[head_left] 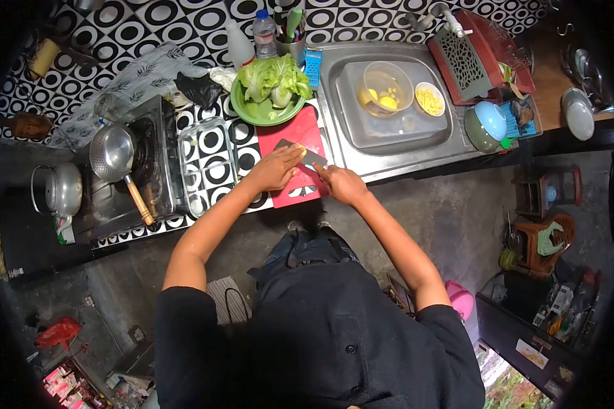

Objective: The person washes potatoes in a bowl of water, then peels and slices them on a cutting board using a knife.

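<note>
My right hand [343, 184] is closed around the handle of a kitchen knife [312, 159] with a broad dark blade. The blade lies at a slant over a red cutting board [293, 196]. My left hand [280, 168] is above the board, its fingers together across the middle of the blade. A small pale yellow piece of food [301, 149] shows at its fingertips; its kind is too small to make out. Just behind the board, a green bowl [266, 117] holds leafy lettuce [274, 82].
In the sink [331, 129], a clear tub [387, 88] with yellow pieces and a small bowl of cut yellow pieces [430, 100] rest on an upturned grey basin [368, 136]. Left of the board are a glass dish [189, 153] and a stove with a pan [112, 151]. A blue grater [312, 68] stands behind.
</note>
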{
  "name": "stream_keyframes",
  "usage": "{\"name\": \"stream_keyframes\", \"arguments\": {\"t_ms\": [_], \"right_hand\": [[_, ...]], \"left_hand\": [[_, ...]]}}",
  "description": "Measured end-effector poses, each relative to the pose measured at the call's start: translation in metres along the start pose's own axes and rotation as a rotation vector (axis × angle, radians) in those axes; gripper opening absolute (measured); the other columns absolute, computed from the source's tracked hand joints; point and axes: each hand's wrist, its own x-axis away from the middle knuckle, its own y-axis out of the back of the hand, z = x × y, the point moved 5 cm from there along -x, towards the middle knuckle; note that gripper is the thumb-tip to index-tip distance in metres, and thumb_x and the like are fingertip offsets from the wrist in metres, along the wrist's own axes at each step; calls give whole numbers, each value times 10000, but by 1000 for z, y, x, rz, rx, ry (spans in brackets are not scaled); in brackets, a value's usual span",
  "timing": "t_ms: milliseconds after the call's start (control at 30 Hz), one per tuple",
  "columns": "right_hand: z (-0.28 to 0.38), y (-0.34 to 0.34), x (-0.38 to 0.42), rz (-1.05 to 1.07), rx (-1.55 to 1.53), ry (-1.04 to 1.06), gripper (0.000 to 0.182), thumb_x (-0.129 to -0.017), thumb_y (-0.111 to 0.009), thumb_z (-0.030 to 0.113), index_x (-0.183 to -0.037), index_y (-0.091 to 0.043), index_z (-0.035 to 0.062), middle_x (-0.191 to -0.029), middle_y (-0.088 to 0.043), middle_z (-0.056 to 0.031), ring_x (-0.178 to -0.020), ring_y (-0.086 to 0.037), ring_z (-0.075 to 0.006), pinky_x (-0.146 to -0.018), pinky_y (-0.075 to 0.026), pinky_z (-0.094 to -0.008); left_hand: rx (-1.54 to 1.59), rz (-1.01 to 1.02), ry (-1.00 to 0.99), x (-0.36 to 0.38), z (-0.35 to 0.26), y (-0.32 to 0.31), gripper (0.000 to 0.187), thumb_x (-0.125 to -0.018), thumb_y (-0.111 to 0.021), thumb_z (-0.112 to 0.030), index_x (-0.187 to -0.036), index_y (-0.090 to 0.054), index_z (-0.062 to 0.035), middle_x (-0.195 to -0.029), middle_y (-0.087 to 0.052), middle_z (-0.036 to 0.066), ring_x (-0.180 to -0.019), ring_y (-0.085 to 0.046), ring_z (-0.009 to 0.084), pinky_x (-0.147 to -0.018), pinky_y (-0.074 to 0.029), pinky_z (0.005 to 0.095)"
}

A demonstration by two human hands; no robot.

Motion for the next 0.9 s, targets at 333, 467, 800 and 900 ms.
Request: {"name": "stream_keyframes", "arguments": {"t_ms": [333, 467, 800, 900], "right_hand": [[6, -7, 2, -7, 25, -46, 515, -905, -580, 119, -1418, -537, 127, -962, -668, -206, -840, -670, -397, -740, -532, -491], [4, -8, 5, -50, 26, -44, 511, -905, -585, 122, -1413, -545, 139, -959, -669, -200, -839, -672, -389, -734, -531, -489], [5, -9, 7, -75, 13, -31, 492, -908, -584, 122, -1399, -564, 157, -946, -668, -191, -835, -671, -375, -727, -526, -479], [3, -12, 6, -69, -37, -45, 492, -910, -583, 122, -1400, -563, 156, -942, -667, -193, -840, -668, -377, -732, -521, -483]], "left_hand": [[88, 29, 13, -5, 17, -6, 437, -905, -576, -104, -1334, -589, -20, -1448, -526, 171, -1352, -483, 336, -1114, -415, 409], [217, 98, 46, -24, 33, -4, 411, -889, -636, -66, -1300, -628, -48, -1406, -561, 173, -1304, -516, 352, -1096, -421, 418], [126, 199, -33, -36, 31, 2, 420, -848, -688, -67, -1257, -608, -20, -1320, -586, 155, -1246, -534, 357, -1059, -438, 427], [116, 214, -37, -36, 25, 7, 405, -847, -680, -65, -1239, -596, -7, -1294, -594, 152, -1219, -541, 359, -1040, -445, 430]]}}
